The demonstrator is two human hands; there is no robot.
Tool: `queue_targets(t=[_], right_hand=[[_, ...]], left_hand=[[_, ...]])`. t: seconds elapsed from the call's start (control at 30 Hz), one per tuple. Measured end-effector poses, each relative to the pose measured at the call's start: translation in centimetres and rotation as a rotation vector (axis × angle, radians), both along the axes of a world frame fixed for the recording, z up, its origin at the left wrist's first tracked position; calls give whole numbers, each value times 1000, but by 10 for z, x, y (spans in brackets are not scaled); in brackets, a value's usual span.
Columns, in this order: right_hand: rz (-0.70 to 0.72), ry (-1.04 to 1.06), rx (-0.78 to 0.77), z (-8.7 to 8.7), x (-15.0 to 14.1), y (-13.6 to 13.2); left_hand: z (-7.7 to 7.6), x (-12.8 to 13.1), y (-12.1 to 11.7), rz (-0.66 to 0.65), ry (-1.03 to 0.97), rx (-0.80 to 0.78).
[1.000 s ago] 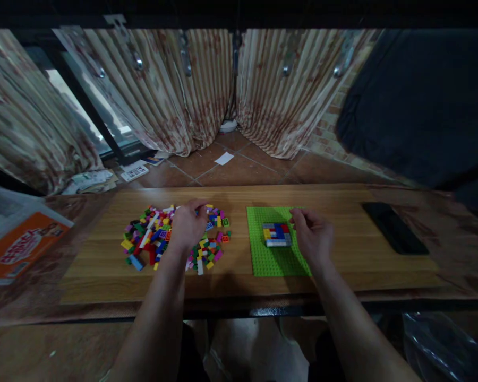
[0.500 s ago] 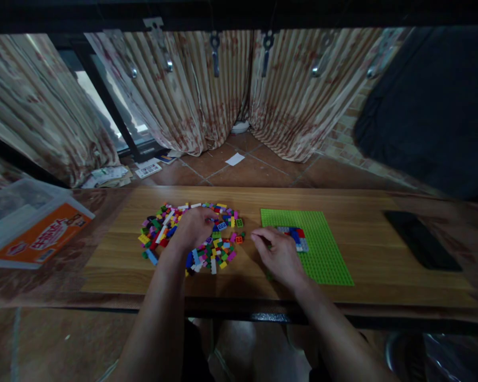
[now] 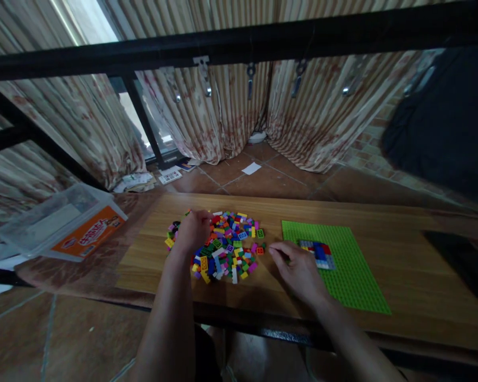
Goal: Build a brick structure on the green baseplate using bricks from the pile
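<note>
A heap of small coloured bricks (image 3: 227, 246) lies on the wooden table top (image 3: 402, 276). My left hand (image 3: 191, 231) rests on the heap's left side with its fingers curled down into the bricks; what they hold is hidden. To the right lies a green baseplate (image 3: 342, 276) with a small flat build of blue, red, grey and yellow bricks (image 3: 317, 253) on it. My right hand (image 3: 298, 269) lies on the table at the baseplate's left edge, fingers bent and pointing towards the heap, apparently holding nothing.
A clear plastic box with an orange label (image 3: 66, 225) sits at the table's left end. A dark flat phone-like thing (image 3: 462, 260) lies at the right. A black metal bar (image 3: 239, 45) crosses overhead. Curtains (image 3: 223, 122) and papers on the tiled floor (image 3: 137, 181) are behind.
My right hand has left the build on the baseplate and come down at its left edge, near the heap. My left hand stays on the heap. The camera has turned left.
</note>
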State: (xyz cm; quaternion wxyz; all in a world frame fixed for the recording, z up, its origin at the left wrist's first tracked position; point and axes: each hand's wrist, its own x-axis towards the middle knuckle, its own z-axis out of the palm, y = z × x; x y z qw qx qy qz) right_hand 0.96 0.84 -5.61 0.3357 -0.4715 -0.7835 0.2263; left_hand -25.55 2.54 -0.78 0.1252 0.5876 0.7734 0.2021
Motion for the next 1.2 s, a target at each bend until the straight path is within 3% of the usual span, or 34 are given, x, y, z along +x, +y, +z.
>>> queue_targets(t=[0.2, 0.4, 0.7, 0.9, 1.2], right_hand=[[16, -22, -12, 0, -1, -1], [46, -25, -15, -2, -2, -4], [51, -40, -2, -1, 0, -5], [56, -44, -19, -1, 1, -4], [52, -86, 7, 1, 3, -5]], left_hand=[[-3, -21, -9, -160, -110, -58], [-6, -31, -11, -109, -108, -87], [-3, -5, -7, -240, -66, -136], [-11, 6, 1, -377, -35, -82], [-19, 7, 2, -429, -381, -111]])
